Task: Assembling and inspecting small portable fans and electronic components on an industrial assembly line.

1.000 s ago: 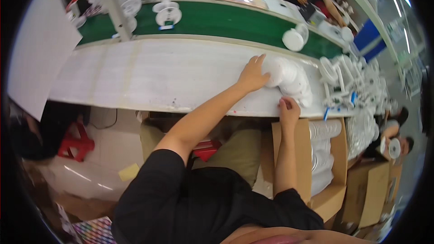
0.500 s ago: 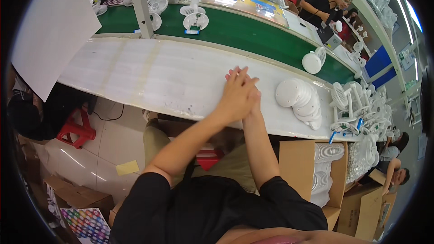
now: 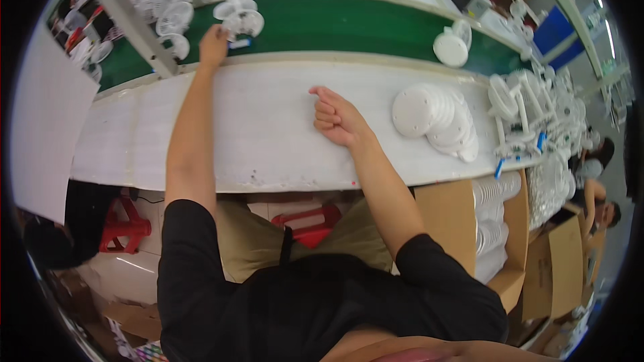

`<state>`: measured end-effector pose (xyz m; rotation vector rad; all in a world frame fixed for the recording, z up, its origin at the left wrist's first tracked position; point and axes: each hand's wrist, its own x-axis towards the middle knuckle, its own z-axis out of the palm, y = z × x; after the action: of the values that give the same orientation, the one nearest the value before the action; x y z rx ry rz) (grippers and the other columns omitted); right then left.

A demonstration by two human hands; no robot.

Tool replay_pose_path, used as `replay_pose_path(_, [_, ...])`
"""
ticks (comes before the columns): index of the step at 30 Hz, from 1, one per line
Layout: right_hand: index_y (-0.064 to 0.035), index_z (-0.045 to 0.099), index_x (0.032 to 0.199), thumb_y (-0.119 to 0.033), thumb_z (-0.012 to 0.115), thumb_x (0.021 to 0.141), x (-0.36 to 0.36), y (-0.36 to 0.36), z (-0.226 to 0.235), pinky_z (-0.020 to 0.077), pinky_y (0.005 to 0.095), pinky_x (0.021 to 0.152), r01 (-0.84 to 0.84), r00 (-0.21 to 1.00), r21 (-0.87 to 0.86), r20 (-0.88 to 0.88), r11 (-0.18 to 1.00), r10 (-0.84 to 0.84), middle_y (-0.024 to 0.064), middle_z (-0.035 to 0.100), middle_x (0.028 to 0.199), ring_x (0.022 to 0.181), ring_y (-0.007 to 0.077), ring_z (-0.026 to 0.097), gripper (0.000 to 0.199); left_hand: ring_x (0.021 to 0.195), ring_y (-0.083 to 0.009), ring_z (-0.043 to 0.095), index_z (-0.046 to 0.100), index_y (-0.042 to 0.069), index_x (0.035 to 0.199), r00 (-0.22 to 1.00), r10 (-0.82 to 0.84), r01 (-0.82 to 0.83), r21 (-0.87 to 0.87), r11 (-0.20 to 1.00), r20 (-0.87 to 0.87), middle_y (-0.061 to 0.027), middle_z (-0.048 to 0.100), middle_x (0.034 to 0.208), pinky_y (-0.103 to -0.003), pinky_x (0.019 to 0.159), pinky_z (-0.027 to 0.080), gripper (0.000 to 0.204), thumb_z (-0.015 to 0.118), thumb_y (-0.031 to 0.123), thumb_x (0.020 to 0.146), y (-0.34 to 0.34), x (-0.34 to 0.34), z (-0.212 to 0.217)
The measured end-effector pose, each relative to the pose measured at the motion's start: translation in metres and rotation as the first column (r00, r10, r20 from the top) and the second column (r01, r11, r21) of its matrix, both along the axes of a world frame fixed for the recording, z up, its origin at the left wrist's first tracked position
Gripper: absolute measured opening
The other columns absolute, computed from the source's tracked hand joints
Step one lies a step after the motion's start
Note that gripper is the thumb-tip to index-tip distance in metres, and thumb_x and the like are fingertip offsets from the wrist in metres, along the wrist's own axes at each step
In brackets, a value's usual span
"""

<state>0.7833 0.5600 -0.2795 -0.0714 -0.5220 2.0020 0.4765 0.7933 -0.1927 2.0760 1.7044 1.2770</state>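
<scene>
Left hand [image 3: 213, 47]: fingers at fan [image 3: 251, 23], upper left, on belt [image 3: 349, 28]; whether gripping, we cannot tell. Right hand [image 3: 337, 118], centre: fingers curled in, nothing visible inside. We judge this pick-up; next calls for a sure hold.

Red stool [image 3: 129, 228] on pale floor [image 3: 127, 285]

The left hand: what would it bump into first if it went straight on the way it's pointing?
Most likely the white fan on the green belt, just beyond the left hand; they may already touch, as depth is unclear.
</scene>
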Motion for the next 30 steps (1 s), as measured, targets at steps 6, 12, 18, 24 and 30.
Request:
replay_pose_path(6, [-0.0072,0.056,0.108,-0.018,0.049,0.101,-0.330,-0.238,0.032,0.0241,0.0195,0.047,-0.086,0.993,-0.246,0.058,0.965,0.103,-0.0068,0.033,0.056,0.046,0.0031,0.027,0.014,0.073,-0.0215,0.064,0.067,0.004,0.105,0.993,-0.114,0.114,-0.004,0.994,-0.007,-0.0103,0.069,0.088,-0.032,0.069,0.049,0.024,0.055,0.020,0.093,-0.225,-0.317,-0.058])
replay_pose_path(12, [-0.0074,0.057,0.107,-0.021,0.048,0.103,-0.411,-0.267,0.095,0.0215,0.0183,0.044,0.054,0.980,-0.257,0.197,0.965,-0.002,-0.0078,0.033,0.054,0.043,0.0020,0.025,0.016,0.065,-0.0174,0.062,0.067,0.000,0.103,0.995,-0.027,0.025,0.029,0.999,0.099,-0.0108,0.068,0.085,-0.028,0.062,0.050,0.024,0.054,0.019,0.095,-0.319,-0.365,0.078])
replay_pose_path(18, [-0.0070,0.057,0.104,-0.019,0.048,0.102,-0.447,-0.321,0.115,0.0216,0.0190,0.043,0.031,0.976,-0.251,0.215,0.968,0.025,-0.0071,0.032,0.052,0.043,0.0027,0.025,0.015,0.061,-0.0134,0.059,0.066,-0.003,0.102,0.910,-0.055,0.102,-0.094,0.990,0.411,-0.0094,0.066,0.080,-0.023,0.058,0.051,0.024,0.053,0.016,0.095,-0.435,-0.390,0.133])
replay_pose_path(24, [-0.0054,0.058,0.101,-0.014,0.049,0.098,-0.428,-0.353,0.109,0.0238,0.0208,0.046,-0.069,0.987,-0.136,0.133,0.988,0.087,-0.0044,0.035,0.055,0.047,0.0055,0.028,0.013,0.060,-0.0124,0.057,0.066,-0.004,0.100,0.889,-0.114,0.171,-0.090,0.981,0.444,-0.0077,0.064,0.079,-0.023,0.056,0.051,0.022,0.052,0.011,0.095,-0.548,-0.389,0.150])
replay_pose_path(30, [-0.0018,0.057,0.119,-0.011,0.048,0.095,-0.423,-0.473,0.194,0.0329,0.0204,0.051,0.140,0.848,0.272,0.464,0.952,-0.257,0.0025,0.053,0.071,0.057,0.0098,0.044,0.026,0.059,-0.0118,0.054,0.066,-0.005,0.094,0.860,-0.104,0.203,-0.147,0.968,0.500,-0.0073,0.062,0.073,-0.023,0.053,0.047,0.016,0.054,0.006,0.092,-0.661,-0.406,0.162])
